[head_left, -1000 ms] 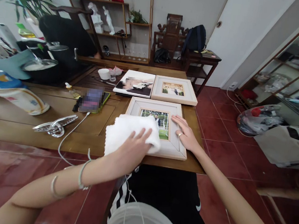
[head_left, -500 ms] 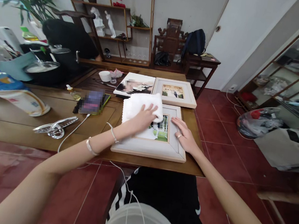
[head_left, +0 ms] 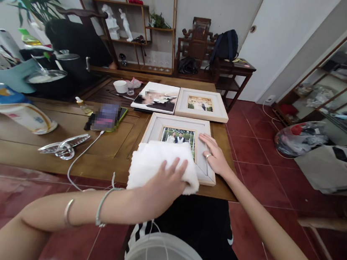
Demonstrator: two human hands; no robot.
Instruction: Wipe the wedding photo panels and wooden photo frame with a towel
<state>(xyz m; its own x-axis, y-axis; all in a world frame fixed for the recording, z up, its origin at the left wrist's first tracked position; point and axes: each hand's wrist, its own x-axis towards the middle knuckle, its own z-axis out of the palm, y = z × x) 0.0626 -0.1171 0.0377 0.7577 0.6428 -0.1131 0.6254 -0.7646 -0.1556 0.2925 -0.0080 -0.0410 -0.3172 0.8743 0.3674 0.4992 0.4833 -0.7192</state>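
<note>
Nearest to the person, the left hand (head_left: 162, 183) lies open and flat on a folded white cloth (head_left: 153, 161). The fingers are spread and press the cloth down, and they do not close around it. The cloth covers the 6 to 8 o'clock part of a pale picture frame (head_left: 177, 121) and hangs a little over the near edge of the wooden surface (head_left: 112, 139). The right hand (head_left: 216, 154) is also open. Its palm and fingers rest on the frame's border at 3 o'clock, and it seems to hold the frame steady.

The frame lies flat just beside the near edge of the surface. Its top border and the upper part of the photo are uncovered. I cannot tell from here if they are already clean. I judge that the wiping of this frame is in the middle, with the cloth now at its lower part.

At 9 o'clock from the frame lie a hair clip (head_left: 64, 146) and a white cable (head_left: 85, 153). The cable runs to a phone (head_left: 107, 117) at 10 o'clock.

Farther, at 12 o'clock, a second frame (head_left: 183, 102) and a large photo print (head_left: 157, 96) lie side by side, touching or nearly so. No hand or cloth is on them, so I think they are left to do.
</note>
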